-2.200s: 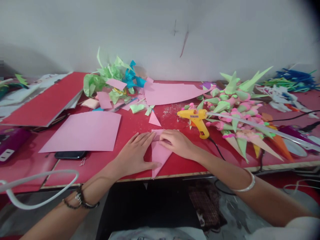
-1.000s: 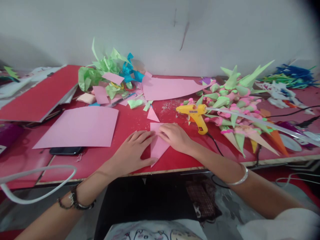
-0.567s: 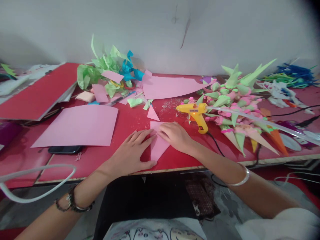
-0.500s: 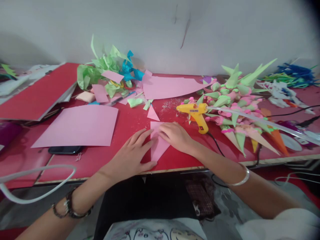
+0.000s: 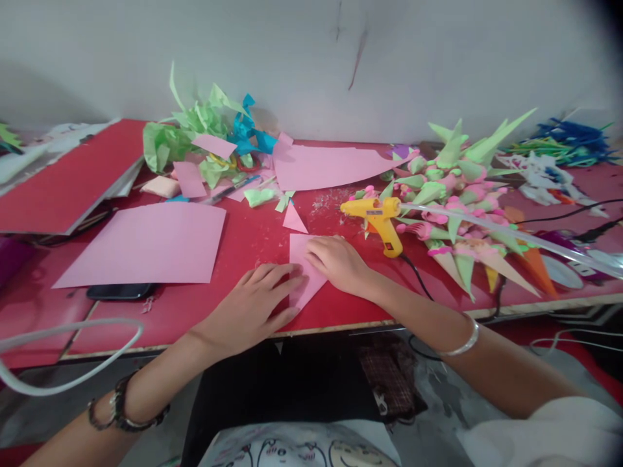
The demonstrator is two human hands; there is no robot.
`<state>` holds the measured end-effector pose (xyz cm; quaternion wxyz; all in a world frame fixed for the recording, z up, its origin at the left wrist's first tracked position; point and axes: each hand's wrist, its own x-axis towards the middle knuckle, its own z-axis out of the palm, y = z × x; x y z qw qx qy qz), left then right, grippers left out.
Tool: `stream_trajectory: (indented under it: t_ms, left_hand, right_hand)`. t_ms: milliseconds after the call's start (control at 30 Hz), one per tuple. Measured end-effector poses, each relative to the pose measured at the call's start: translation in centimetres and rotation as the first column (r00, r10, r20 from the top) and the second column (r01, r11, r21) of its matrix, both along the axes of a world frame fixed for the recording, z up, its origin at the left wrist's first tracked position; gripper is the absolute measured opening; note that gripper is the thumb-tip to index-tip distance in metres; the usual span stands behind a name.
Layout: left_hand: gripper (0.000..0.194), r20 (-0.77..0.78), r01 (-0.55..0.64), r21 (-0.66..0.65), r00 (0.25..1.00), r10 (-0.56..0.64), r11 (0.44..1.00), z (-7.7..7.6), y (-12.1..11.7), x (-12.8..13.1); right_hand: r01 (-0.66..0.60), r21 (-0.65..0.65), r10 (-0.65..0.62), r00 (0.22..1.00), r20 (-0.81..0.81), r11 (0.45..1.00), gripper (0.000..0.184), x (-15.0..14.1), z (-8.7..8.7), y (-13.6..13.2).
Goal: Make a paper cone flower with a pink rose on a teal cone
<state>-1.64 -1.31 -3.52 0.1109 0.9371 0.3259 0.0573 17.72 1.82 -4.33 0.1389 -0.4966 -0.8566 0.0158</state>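
Observation:
A pointed piece of pink paper (image 5: pixel 300 264) lies flat on the red table (image 5: pixel 253 237) near its front edge. My left hand (image 5: pixel 250 305) rests on the paper's left edge with fingers stretched out flat, the thumb by the lower tip. My right hand (image 5: pixel 338 261) lies palm down on the paper's right side, fingers pressing its upper part. A small pink triangle (image 5: pixel 293 218) lies just beyond the paper.
A yellow glue gun (image 5: pixel 379 217) with a long clear stick lies right of my right hand. Paper cones (image 5: pixel 457 214) pile at the right. A large pink sheet (image 5: pixel 146 243) covers a phone (image 5: pixel 119 291) at left. Crumpled green and blue paper (image 5: pixel 204 130) sits by the wall.
My left hand has slid back toward the table's front edge along the pink paper. My right hand stays pressed on the paper. The view has tilted slightly.

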Motion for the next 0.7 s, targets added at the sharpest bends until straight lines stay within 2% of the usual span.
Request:
stream_trajectory:
  t_ms: [700]
  left_hand:
    - [0.047, -0.04, -0.002, -0.017, 0.999, 0.001, 1.0, 0.28, 0.2, -0.04]
  right_hand:
    - [-0.011, 0.016, 0.011, 1.0, -0.003, 1.0, 0.021, 0.07, -0.23, 0.07]
